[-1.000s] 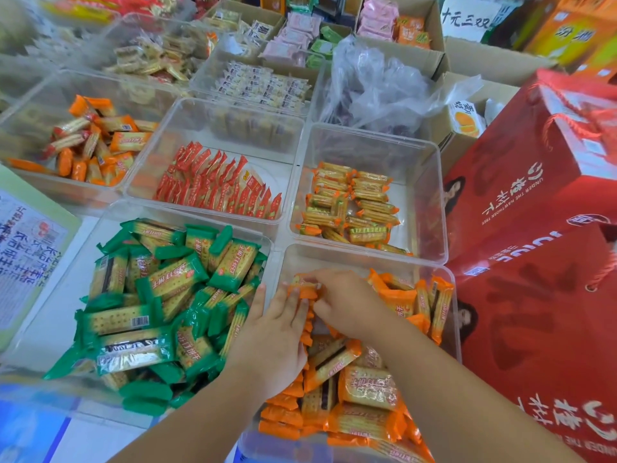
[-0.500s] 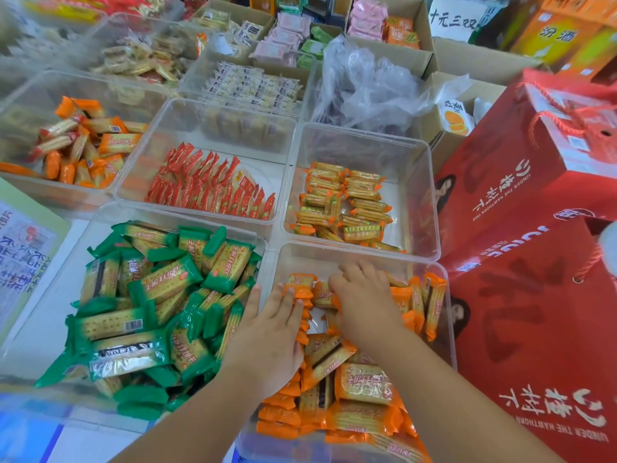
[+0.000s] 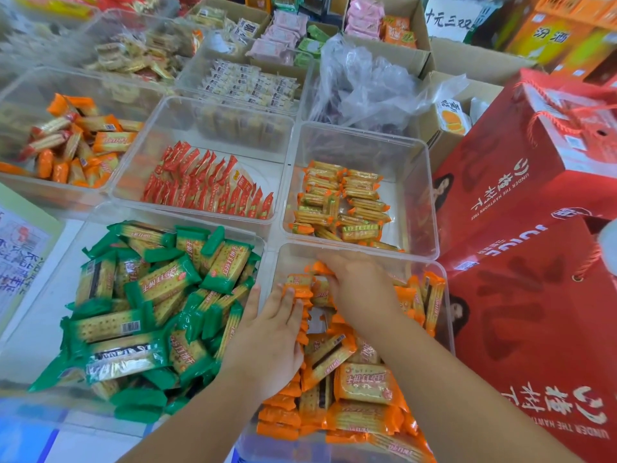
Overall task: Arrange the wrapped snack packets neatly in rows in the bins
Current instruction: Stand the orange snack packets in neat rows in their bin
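The near right clear bin (image 3: 446, 305) holds orange-wrapped cracker packets (image 3: 364, 385), loose in its near half and standing on edge along its left and far sides. My left hand (image 3: 270, 342) lies flat with fingers spread against the upright row on the bin's left side. My right hand (image 3: 362, 290) reaches palm-down into the far left corner, its fingers curled around a few upright orange packets (image 3: 300, 285). A short standing row of packets (image 3: 430, 302) leans against the right wall.
A bin of loose green packets (image 3: 157, 305) sits to the left. Behind it are bins of red packets (image 3: 207, 182), small yellow-orange packets (image 3: 344, 202) and orange packets (image 3: 76, 142). Red gift boxes (image 3: 534, 228) crowd the right side. A crumpled plastic bag (image 3: 364, 85) lies farther back.
My right hand has shifted from the bin's left edge toward its far wall and pressed down over the upright packets. My left hand has stayed against the left row.
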Demonstrator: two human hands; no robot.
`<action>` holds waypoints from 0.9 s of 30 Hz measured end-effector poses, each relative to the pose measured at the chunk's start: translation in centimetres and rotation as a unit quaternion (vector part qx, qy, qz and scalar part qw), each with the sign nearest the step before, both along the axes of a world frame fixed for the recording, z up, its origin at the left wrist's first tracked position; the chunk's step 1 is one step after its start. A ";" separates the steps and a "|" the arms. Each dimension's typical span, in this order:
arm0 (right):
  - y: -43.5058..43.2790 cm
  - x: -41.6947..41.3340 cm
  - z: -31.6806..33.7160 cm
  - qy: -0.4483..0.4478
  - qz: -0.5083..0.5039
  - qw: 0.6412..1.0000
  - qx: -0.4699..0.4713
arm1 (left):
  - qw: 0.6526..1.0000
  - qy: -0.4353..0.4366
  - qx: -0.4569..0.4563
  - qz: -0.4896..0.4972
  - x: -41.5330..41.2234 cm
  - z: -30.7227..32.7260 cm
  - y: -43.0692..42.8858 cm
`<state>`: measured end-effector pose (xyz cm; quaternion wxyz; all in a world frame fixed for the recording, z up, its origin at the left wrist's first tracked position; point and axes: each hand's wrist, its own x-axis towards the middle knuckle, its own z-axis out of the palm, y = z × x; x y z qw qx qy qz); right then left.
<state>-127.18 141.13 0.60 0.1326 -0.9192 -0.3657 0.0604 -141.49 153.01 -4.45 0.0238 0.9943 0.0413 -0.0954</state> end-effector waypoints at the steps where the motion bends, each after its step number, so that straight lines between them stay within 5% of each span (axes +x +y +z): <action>1: 0.8 0.2 -0.4 0.006 0.010 1.000 -0.020 | 1.000 -0.001 -0.001 -0.001 0.0 0.0 0.0; 5: 3.1 0.6 -3.0 0.024 0.028 0.994 -0.105 | 1.000 -0.007 -0.007 -0.001 0.0 0.1 0.1; 10: 3.7 1.1 -4.8 0.155 -0.023 0.986 -0.057 | 1.000 -0.016 -0.016 0.001 -0.1 0.3 0.2; 16: 3.9 2.0 -4.8 0.230 0.048 0.965 -0.118 | 0.999 -0.022 -0.012 0.022 -0.1 0.6 0.2; 22: 5.3 2.4 -5.2 0.196 0.057 0.961 -0.188 | 0.998 -0.032 -0.009 0.054 -0.2 0.2 0.2; 27: 6.0 2.0 -5.5 0.175 0.031 0.973 -0.144 | 0.999 -0.012 0.003 0.053 -0.1 -0.4 0.3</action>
